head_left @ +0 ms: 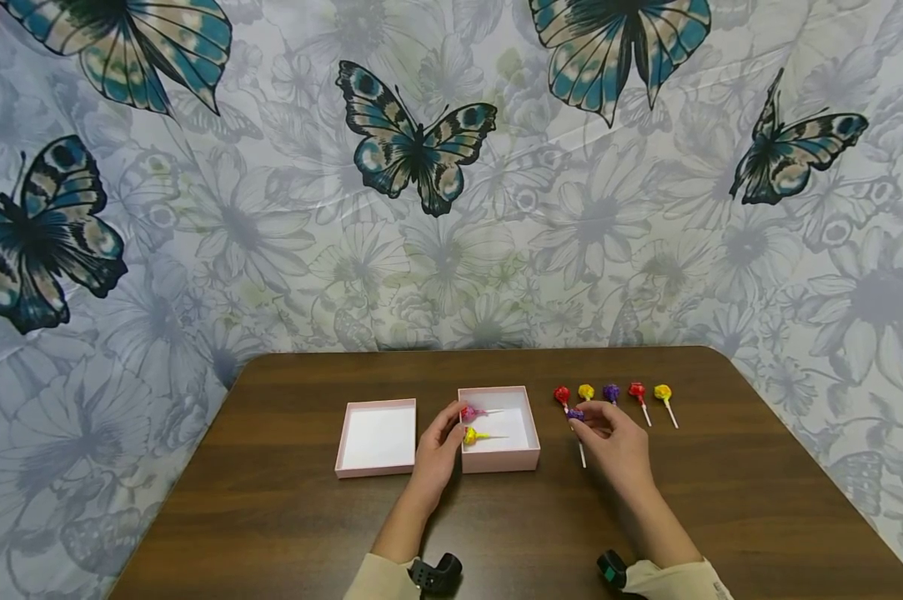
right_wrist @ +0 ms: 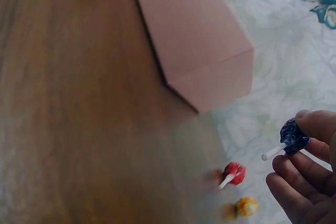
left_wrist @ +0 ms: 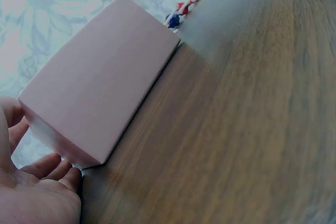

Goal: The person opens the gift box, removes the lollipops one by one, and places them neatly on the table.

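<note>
A shallow pink box point(head_left: 500, 461) with a white inside stands open-topped on the table. Inside lie a pink lollipop point(head_left: 472, 412) and a yellow lollipop point(head_left: 472, 436), sticks pointing right. My left hand point(head_left: 438, 447) holds the box at its left side, fingers against the wall in the left wrist view. To the box's right, my right hand point(head_left: 614, 440) pinches a purple lollipop point(right_wrist: 294, 137) by its wrapped head between thumb and fingers. Its white stick points toward me. Just beyond this hand, a red lollipop point(head_left: 562, 394) is partly covered by the held one.
A matching pink lid point(head_left: 377, 439), white inside, lies left of the box. Along the table's far right, a row continues with a yellow lollipop point(head_left: 586, 392), a purple one point(head_left: 611, 392), a red one point(head_left: 636, 390) and another yellow one point(head_left: 663, 392). A butterfly-print cloth point(head_left: 451, 275) hangs behind.
</note>
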`<state>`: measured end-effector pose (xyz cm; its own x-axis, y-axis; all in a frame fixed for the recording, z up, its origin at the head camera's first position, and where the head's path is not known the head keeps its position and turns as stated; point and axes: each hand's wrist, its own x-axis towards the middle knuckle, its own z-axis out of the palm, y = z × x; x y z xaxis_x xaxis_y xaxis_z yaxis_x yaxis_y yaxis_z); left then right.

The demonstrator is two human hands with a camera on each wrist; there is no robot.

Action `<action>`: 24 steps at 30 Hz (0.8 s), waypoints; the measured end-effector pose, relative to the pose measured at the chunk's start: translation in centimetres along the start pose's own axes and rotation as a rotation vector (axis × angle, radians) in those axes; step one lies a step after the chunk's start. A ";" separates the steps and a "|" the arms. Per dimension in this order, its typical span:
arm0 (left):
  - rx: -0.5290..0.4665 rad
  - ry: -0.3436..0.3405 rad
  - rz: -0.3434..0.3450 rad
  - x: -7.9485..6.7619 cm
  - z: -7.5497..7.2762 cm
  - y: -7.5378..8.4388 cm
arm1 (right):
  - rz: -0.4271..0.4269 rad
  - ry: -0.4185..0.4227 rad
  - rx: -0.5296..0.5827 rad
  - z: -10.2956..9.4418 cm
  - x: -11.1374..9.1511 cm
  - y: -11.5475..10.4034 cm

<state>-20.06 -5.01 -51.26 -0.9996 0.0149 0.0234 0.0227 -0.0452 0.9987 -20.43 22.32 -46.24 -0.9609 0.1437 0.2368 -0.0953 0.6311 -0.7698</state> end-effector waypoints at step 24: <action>-0.018 -0.007 0.007 -0.1 0.1 0.2 | 0.077 -0.084 -0.115 1.0 -0.2 3.4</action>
<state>-19.91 -4.96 -51.06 -0.9993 0.0210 0.0310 0.0296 -0.0637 0.9975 -20.82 23.66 -49.48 -0.9829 0.1339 0.1262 0.0049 0.7045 -0.7097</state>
